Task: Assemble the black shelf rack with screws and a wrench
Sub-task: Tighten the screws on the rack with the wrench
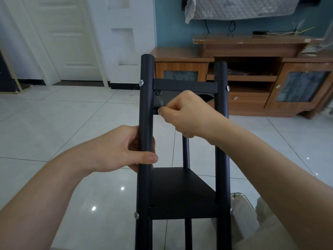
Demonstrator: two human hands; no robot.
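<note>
Low in the centre of the frame, the black shelf rack [222, 141] rises upright over the tiled floor [72, 123], its lower shelf [182, 192] fixed to the posts, a silver screw [136, 215] at its corner; above that, left of centre, the left hand [119, 148] wraps the left post [146, 105], thumb across the front, fingers curled behind; higher and to the right, the right hand [185, 114] pinches a small metal piece [163, 105] beneath the upper shelf [185, 86], too small to tell wrench from screw; farther back, a wooden cabinet [252, 98] sits at upper right; a white door [68, 42] fills the upper left.
</note>
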